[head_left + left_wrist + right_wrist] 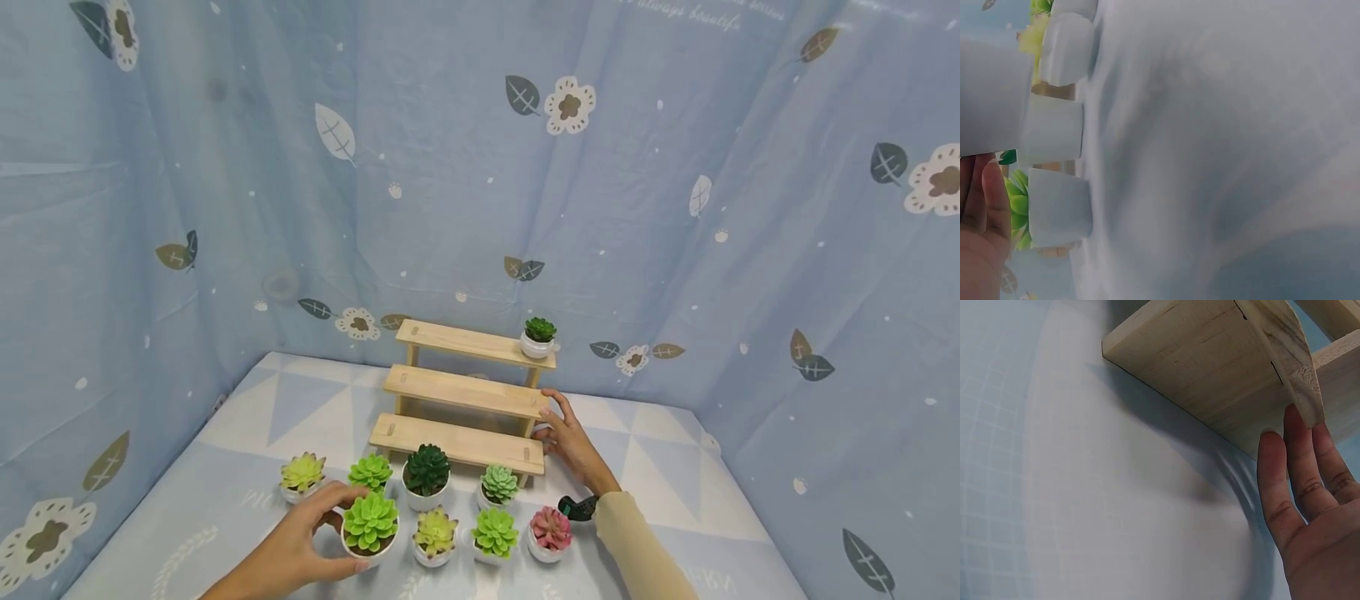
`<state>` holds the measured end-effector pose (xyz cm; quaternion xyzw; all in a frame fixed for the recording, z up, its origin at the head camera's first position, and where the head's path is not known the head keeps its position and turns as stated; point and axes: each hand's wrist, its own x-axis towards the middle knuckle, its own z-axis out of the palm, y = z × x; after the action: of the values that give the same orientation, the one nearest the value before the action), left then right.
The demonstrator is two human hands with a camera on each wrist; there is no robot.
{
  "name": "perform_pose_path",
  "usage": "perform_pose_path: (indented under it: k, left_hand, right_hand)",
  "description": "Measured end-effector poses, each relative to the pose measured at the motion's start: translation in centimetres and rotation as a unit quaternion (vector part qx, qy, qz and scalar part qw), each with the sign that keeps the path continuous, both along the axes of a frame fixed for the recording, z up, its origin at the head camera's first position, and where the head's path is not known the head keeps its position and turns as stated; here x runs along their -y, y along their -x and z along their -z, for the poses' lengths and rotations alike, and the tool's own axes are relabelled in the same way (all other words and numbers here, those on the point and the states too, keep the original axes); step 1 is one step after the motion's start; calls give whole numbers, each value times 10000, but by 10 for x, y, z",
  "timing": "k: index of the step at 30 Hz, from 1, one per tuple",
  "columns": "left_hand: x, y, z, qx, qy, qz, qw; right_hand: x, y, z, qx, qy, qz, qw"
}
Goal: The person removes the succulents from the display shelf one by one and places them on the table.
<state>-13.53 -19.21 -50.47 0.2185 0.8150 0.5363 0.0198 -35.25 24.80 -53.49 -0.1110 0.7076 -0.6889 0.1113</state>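
Observation:
In the head view my left hand [300,540] grips a white pot with a bright green succulent [371,523], fingers and thumb on opposite sides. The left wrist view shows this white pot [991,97] close up, its base raised from the cloth compared with the pots behind it. My right hand [573,446] holds the right side of a three-tier wooden stand [465,392], around the middle tier's end. Fingertips [1297,425] touch the edge of its side panel [1300,369] in the right wrist view. A dark green succulent [537,337] stands on the top tier's right end.
Several potted succulents stand before the stand, among them a dark green one [426,471], a pink one [550,533] and a yellow-green one [435,536]. A black object [577,507] lies by the right wrist. A blue patterned curtain [450,167] hangs behind the table.

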Motion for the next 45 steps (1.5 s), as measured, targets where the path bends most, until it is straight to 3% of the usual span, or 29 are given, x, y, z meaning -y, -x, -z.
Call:
perform_pose_path:
  k: [7,13,21,27,34,45]
  left_hand:
    - [1,-1,8,-321,117,81,9994]
    - [-1,-2,12,-326,271,99,9991]
    - [-5,0,11,-1,676,-60,9977]
    - [-5,4,11,289,692,-128,9971]
    - [-8,3,13,309,607,-87,9976]
    - [-11,5,15,688,637,-246,9953]
  right_hand:
    - [0,-1,-1,41,107,-28,9999]
    - [0,-2,-1,64,104,-52,9999]
    - [1,-2,-1,27,45,4,10000]
    - [0,-1,1,21,-26,9,10000]
    - [0,-1,1,13,-20,-12,10000]
    - [0,-2,0,-11,6,-42,10000]
